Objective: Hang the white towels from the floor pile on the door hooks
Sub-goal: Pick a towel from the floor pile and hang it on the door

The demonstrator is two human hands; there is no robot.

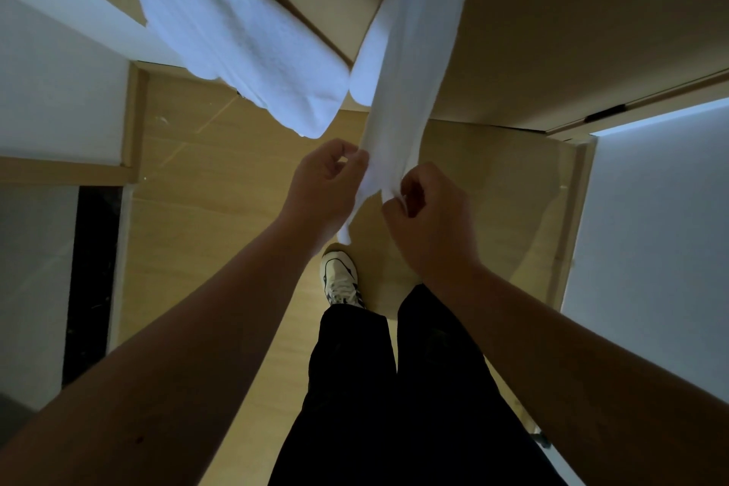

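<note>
Left hand [323, 185] and right hand [430, 217] pinch the hanging towel's [410, 51] lower edge, just beside another towel [236, 32].

Both hands are meeting at the lower end of a hanging towel [410, 63], the left hand [321, 185] pinching its left edge and the right hand [428, 217] pinching its right edge. Above the grip, the towel is running up along the door [552, 20]. Up and left of the grip, a second towel [236, 28] is hanging against the same door. Directly below the grip, a shoe [340, 280] is standing on the floor [221, 185].
</note>
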